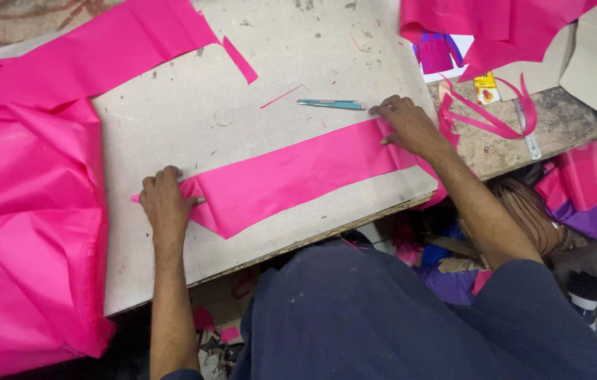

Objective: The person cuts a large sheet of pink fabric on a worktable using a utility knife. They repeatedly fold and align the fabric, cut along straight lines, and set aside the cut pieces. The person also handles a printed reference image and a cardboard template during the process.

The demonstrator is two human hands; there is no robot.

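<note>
Two hands flat, fingers spread: left hand [166, 203] presses pink strip [291, 174] at near-left end, right hand [405, 123] at far-right end. Strip lies across grey board [193, 119] on counter [566, 123]. Blue cutter [330, 104] just beyond strip. Step prob. smoothing/holding taut; next needs wrinkle-free, steady strip w/ straight edges.

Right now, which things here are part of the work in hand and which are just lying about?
In hand:
- long pink fabric strip, flat on the grey cardboard sheet
- left hand pressing its pointed end
- right hand pressing the other end

Lying about:
- teal cutter, near the right hand, untouched
- big pink fabric heap
- thin pink offcut loops
- ruler
- small yellow box
</note>
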